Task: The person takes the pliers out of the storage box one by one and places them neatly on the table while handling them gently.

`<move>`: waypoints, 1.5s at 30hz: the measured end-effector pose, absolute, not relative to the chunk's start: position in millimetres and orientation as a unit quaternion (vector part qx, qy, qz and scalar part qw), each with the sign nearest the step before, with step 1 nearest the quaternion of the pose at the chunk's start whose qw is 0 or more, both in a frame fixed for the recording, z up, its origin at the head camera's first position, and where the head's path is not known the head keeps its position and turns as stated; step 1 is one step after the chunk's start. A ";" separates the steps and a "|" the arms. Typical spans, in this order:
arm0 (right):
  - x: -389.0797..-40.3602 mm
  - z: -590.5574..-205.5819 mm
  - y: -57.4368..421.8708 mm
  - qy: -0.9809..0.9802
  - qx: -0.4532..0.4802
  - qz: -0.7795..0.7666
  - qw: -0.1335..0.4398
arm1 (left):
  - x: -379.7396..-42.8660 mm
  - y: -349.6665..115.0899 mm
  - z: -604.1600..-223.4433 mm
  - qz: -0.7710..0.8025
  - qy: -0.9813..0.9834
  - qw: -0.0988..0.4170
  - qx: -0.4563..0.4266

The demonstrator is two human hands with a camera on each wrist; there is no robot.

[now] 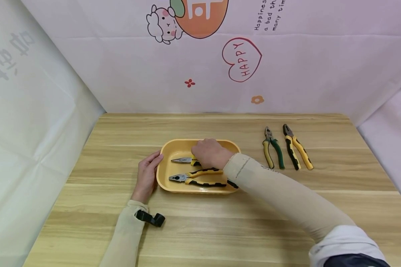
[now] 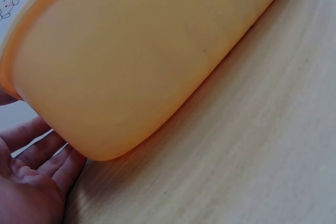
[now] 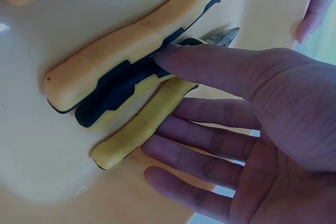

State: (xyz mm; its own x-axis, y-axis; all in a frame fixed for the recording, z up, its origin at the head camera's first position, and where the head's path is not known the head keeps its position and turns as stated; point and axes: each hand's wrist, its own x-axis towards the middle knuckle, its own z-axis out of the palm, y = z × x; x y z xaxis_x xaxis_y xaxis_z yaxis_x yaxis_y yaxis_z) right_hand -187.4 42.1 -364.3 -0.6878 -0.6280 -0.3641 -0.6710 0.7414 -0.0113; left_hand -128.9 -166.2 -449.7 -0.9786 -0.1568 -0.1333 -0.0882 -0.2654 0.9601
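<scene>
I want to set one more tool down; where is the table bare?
Bare table lies left of the left hand, between left sleeve and right sleeve before the tray, and right of the yellow-black pliers outside it. A narrow gap separates tray and green-handled pliers. Inside the tray is crowded: pliers lie beside and under the right hand.

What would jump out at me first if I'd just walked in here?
Probably the yellow-orange tray in the middle of the table, holding long-nosed pliers and wider-nosed pliers, with the person's right grip reaching inside. To its right lie green-and-yellow pliers and yellow-and-black pliers, side by side. Behind, a red heart outline reading HAPPY marks the pale backdrop.
</scene>
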 end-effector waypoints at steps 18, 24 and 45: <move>-187.0 -368.7 38.0 0.915 -0.365 0.049 0.164 | -128.1 -166.1 -449.0 -0.786 -0.610 0.013 0.100; -186.9 -370.5 39.4 0.916 -0.368 0.014 0.162 | -128.6 -166.6 -448.3 -0.784 -0.612 0.016 0.101; -187.7 -370.2 41.6 0.917 -0.326 -0.052 0.223 | -128.3 -167.9 -448.9 -0.785 -0.612 0.019 0.097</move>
State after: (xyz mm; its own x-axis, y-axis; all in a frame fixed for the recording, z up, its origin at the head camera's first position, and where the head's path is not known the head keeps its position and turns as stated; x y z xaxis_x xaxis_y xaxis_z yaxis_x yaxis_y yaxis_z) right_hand -187.7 41.6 -370.2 -0.6879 -0.6216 -0.3747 -0.5757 0.7817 -0.2399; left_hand -128.3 -167.9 -448.9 -0.9804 -0.1492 -0.1290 -0.0886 -0.2512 0.9639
